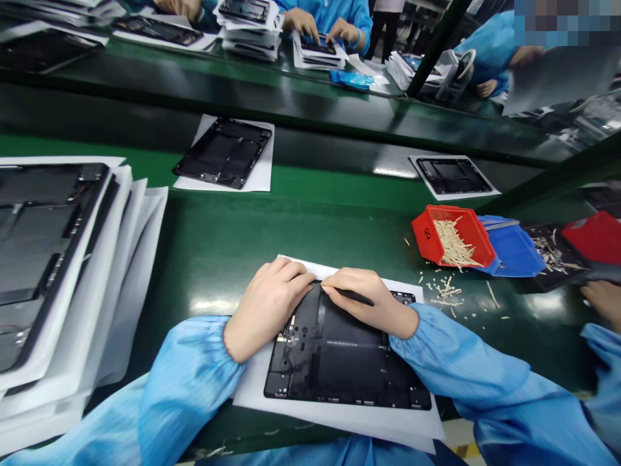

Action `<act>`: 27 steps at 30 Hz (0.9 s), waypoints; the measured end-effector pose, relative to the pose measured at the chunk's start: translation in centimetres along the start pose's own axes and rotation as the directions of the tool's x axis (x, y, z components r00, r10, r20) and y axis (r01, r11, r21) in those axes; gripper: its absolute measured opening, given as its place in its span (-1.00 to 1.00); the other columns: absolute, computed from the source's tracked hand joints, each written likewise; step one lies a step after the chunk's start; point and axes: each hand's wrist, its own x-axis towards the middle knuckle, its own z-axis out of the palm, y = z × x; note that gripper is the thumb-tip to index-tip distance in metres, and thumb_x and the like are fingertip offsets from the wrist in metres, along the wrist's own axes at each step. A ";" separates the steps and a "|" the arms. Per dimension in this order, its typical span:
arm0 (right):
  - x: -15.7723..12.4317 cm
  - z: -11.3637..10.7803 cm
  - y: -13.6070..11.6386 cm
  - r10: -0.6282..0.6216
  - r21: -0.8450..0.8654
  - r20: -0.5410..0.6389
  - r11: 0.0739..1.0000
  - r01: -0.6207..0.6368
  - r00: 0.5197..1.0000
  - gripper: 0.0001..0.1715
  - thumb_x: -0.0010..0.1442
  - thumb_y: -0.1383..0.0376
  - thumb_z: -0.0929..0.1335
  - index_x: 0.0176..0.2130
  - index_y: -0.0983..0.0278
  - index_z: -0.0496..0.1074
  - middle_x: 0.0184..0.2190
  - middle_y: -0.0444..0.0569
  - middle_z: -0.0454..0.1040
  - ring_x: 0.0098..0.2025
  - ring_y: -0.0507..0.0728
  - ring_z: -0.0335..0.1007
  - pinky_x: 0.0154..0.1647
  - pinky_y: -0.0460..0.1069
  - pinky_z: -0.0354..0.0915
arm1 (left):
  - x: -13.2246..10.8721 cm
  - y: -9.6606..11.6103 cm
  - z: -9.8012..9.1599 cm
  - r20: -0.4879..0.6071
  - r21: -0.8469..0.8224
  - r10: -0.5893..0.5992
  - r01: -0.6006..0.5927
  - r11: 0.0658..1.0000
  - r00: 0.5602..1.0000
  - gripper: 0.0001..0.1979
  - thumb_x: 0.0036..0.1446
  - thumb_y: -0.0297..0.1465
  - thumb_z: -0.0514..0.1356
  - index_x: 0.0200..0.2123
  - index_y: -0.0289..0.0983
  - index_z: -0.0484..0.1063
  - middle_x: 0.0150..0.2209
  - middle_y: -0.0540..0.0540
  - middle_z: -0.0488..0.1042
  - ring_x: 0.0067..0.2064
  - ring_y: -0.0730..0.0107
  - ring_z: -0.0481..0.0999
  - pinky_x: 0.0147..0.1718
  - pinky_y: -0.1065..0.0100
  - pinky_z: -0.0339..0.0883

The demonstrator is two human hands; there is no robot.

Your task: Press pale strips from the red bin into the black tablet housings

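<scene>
A black tablet back shell (339,362) lies on a white sheet (334,417) on the green bench right in front of me. My left hand (264,304) rests curled on the shell's upper left corner, fingers pressing its top edge. My right hand (366,301) is closed around a thin black pen-like tool (354,296), whose tip meets the shell's top edge beside my left fingertips. Both arms wear blue sleeves.
A tall stack of shells on white sheets (53,272) stands at the left. Two more shells on sheets (226,152) (453,175) lie on the belt behind. Red bin (453,234) with small sticks, blue bin (514,249), scattered sticks at right. A co-worker's hand (601,301) at far right; other workers across.
</scene>
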 end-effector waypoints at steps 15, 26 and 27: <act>-0.5 0.4 0.9 0.014 0.046 -0.066 0.999 -0.011 0.998 -0.86 0.27 0.35 0.29 -0.23 0.30 0.46 -0.37 -0.04 0.47 -0.34 0.04 0.37 -0.28 -0.04 0.31 | 0.6 -0.3 0.3 0.022 0.217 0.191 -0.192 0.957 0.981 -0.81 0.26 -0.43 0.03 -0.13 -0.26 0.39 -0.30 -0.05 0.38 -0.21 0.30 0.34 -0.24 0.25 0.20; -0.5 0.4 0.9 0.016 0.056 -0.048 0.998 -0.013 0.999 -0.86 0.27 0.35 0.30 -0.22 0.30 0.47 -0.34 -0.04 0.49 -0.32 0.04 0.38 -0.25 -0.05 0.31 | 0.6 -0.4 0.3 0.032 0.215 0.179 -0.181 0.960 0.983 -0.80 0.27 -0.42 0.02 -0.12 -0.26 0.39 -0.29 -0.05 0.38 -0.21 0.30 0.34 -0.24 0.23 0.20; -0.5 0.4 0.9 0.018 0.056 -0.049 0.998 -0.015 0.999 -0.86 0.27 0.35 0.30 -0.22 0.30 0.47 -0.34 -0.04 0.49 -0.32 0.04 0.38 -0.25 -0.05 0.31 | 0.6 -0.3 0.3 0.033 0.213 0.177 -0.180 0.960 0.984 -0.80 0.27 -0.43 0.01 -0.12 -0.27 0.39 -0.29 -0.05 0.38 -0.21 0.29 0.34 -0.24 0.23 0.20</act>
